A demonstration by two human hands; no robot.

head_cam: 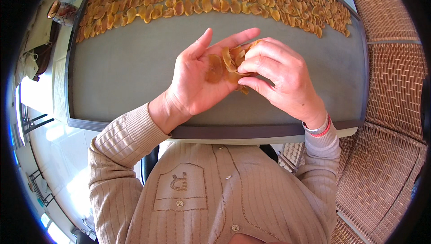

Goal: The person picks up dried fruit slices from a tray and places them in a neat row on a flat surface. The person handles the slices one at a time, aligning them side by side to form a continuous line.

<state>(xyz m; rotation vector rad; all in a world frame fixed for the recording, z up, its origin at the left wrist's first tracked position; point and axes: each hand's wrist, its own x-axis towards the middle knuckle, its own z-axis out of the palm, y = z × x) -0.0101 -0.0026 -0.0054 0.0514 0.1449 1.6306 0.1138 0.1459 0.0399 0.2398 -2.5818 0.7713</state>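
Note:
My left hand (192,84) is palm up above the tray, thumb and index finger spread. A small pile of thin, amber-brown dried slices (214,69) rests across its palm and fingers. Over that pile my right hand (281,70) bends in from the right, its thumb and fingertips pinching at the slices; its fingers partly cover them. Beneath both hands is a framed tray with a grey mesh surface (131,69). Overlapping rows of similar dried slices (215,5) cover the tray's far part.
The tray's dark front rim (235,132) runs close to my body. A patterned jar (64,13) stands beyond the tray's left edge. Along the right side rises a brown woven folding screen (397,79). Glossy pale floor (57,149) shows at the lower left.

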